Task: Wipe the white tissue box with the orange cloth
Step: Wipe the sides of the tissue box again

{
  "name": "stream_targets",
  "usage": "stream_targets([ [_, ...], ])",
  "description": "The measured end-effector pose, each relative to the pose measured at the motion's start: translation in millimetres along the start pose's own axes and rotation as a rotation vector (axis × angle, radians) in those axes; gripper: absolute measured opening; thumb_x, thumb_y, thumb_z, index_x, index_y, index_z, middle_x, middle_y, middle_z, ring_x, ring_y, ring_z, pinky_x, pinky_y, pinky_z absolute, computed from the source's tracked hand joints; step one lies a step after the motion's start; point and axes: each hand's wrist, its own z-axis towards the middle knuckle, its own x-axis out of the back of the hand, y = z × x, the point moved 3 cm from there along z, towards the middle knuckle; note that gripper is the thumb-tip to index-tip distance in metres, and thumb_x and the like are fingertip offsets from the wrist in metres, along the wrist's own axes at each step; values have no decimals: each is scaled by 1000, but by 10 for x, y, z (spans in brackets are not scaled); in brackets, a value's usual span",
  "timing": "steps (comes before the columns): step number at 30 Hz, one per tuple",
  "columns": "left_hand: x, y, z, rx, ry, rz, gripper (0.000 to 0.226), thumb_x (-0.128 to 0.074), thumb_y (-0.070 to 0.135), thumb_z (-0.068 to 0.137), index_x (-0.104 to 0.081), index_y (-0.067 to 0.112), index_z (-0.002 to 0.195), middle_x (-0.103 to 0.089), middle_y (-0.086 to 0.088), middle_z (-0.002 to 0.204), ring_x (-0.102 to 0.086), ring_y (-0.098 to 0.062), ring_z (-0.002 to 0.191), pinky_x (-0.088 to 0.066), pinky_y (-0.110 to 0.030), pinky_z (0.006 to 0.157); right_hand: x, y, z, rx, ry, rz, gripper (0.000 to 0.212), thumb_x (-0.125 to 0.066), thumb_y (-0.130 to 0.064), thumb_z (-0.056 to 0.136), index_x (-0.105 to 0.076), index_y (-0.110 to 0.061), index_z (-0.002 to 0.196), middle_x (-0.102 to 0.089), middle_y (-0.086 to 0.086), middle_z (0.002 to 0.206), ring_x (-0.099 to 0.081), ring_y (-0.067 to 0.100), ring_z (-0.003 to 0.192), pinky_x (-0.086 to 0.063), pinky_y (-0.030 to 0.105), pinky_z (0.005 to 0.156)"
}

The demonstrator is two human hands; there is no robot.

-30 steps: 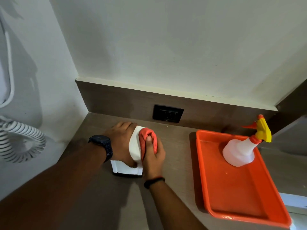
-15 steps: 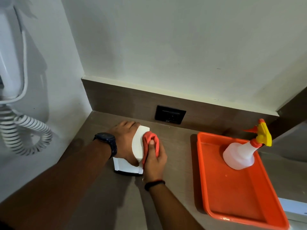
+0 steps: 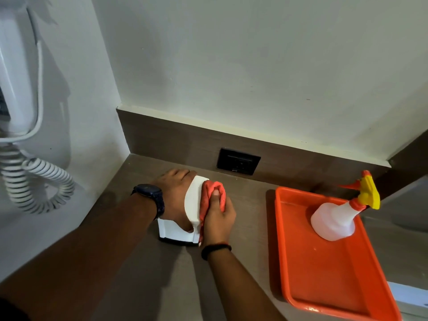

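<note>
The white tissue box (image 3: 192,205) stands on the brown counter near the left corner, with a dark base strip at its front. My left hand (image 3: 177,195), a dark watch on its wrist, lies over the box's top and left side and holds it. My right hand (image 3: 218,218) is closed on the bunched orange cloth (image 3: 212,195) and presses it against the box's right side. Most of the box's top and left face is hidden under my left hand.
An orange tray (image 3: 324,274) lies to the right with a white spray bottle (image 3: 333,218), yellow-and-orange trigger, standing in it. A black socket (image 3: 238,161) sits in the backsplash behind the box. A white wall unit with a coiled cord (image 3: 39,181) hangs at the left.
My right hand with the cloth has slid slightly along the box's right side. The view has shifted a little; my left hand stays on the box.
</note>
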Motion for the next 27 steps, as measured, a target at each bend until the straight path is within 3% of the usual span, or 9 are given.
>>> stream_targets([
  [3,-11,5,0,-4,14,1,133,-60,85,20,-23,25,133,-41,-1,137,-38,-24,123,-37,-46,104,12,-181,104,34,-23,66,15,-54,-27,95,-70,-25,96,-73,-2,96,-68,12,93,-56,26,80],
  [5,8,13,-3,14,-19,15,138,-60,84,19,-20,23,137,-37,-3,141,-35,-26,125,-36,-46,104,86,-240,154,-38,-38,195,17,-54,-22,96,-69,-20,102,-73,1,100,-68,13,90,-56,21,75],
  [9,118,231,27,-11,-135,108,159,-58,91,13,-2,20,144,-17,-7,154,-17,-31,138,-25,-50,112,577,-417,326,-65,74,408,17,-53,-12,96,-69,-16,99,-72,5,90,-68,16,80,-56,29,75],
  [12,141,791,123,-105,-34,-10,156,-57,95,21,-9,13,145,-21,-12,152,-19,-31,137,-23,-44,112,1150,-592,473,18,158,408,17,-52,-11,96,-68,-13,98,-75,-1,77,-70,9,69,-58,24,65],
  [15,-47,1551,264,-225,9,-184,137,-71,83,35,-22,12,141,-30,-13,146,-28,-31,133,-30,-44,110,1782,-665,600,136,231,113,17,-52,-14,96,-67,-16,104,-71,10,106,-65,16,95,-51,33,88],
  [17,-234,1972,364,-292,9,-241,127,-71,81,38,-26,15,137,-36,-11,140,-33,-31,127,-35,-46,107,2171,-662,674,211,281,-119,20,-52,-19,97,-68,-13,107,-71,13,113,-64,23,106,-48,39,96],
  [22,-710,2384,522,-318,29,-153,126,-60,88,39,-26,15,137,-34,-7,138,-30,-27,126,-32,-45,109,2707,-492,766,313,217,-721,15,-55,-21,93,-68,-17,100,-74,16,99,-65,39,96,-47,36,76],
  [27,-1001,2392,554,-294,-16,-80,133,-54,89,38,-13,16,142,-20,-8,150,-13,-29,137,-20,-46,115,2687,-166,795,353,16,-1216,27,-50,-36,90,-62,-22,109,-69,6,116,-55,34,113,-45,48,91],
])
